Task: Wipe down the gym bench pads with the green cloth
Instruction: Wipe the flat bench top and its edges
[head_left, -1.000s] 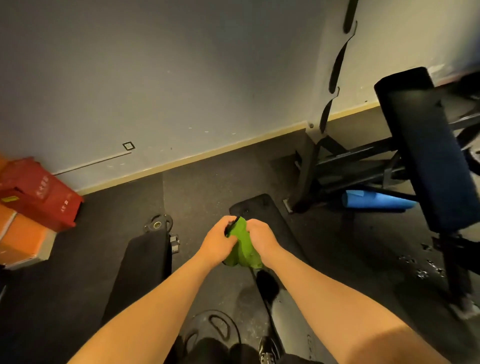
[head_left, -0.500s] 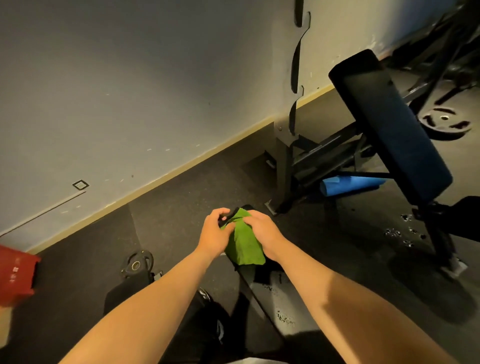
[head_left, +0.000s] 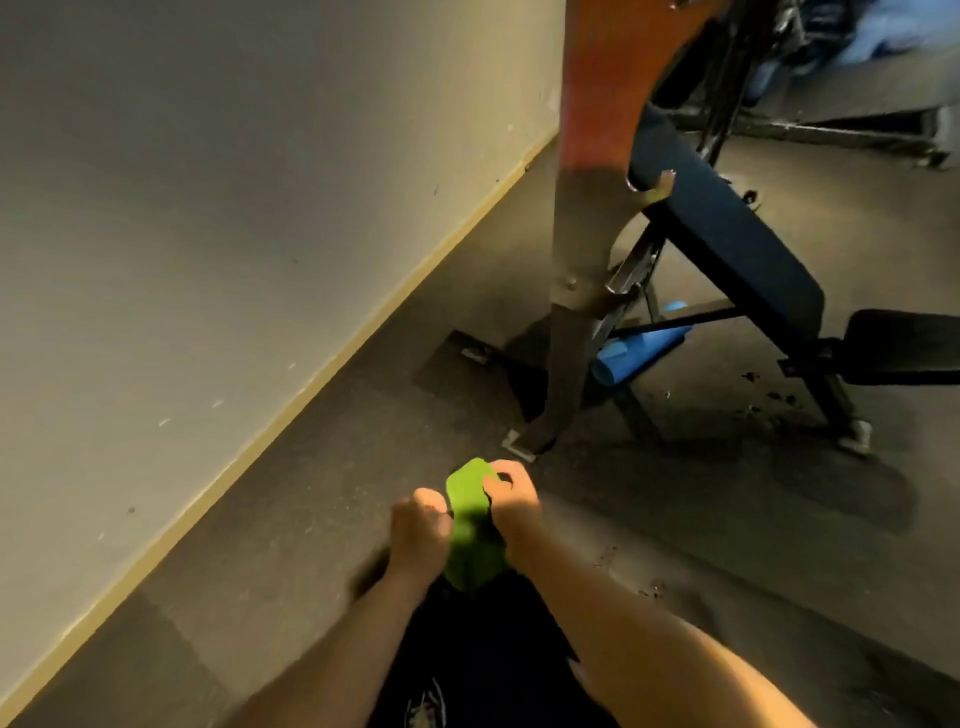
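Both hands hold a folded green cloth (head_left: 472, 530) in front of me, low in the middle of the view. My left hand (head_left: 418, 530) grips its left edge, fingers curled. My right hand (head_left: 511, 501) pinches the cloth's upper right part. A dark blue inclined bench pad (head_left: 727, 234) slopes down at the upper right, well beyond the hands. A black seat pad (head_left: 904, 345) sits at the right edge, joined to the same frame.
A thick upright rack post (head_left: 576, 291), red above and dark below, stands between me and the bench. A blue foam roller (head_left: 639, 353) lies under the bench frame. The pale wall and its skirting run along the left. Dark rubber flooring lies all around.
The view has swung right and closer to the rack; the floor plates and red box at left are gone from sight. Both hands still hold the cloth, the right hand now nearer its top.
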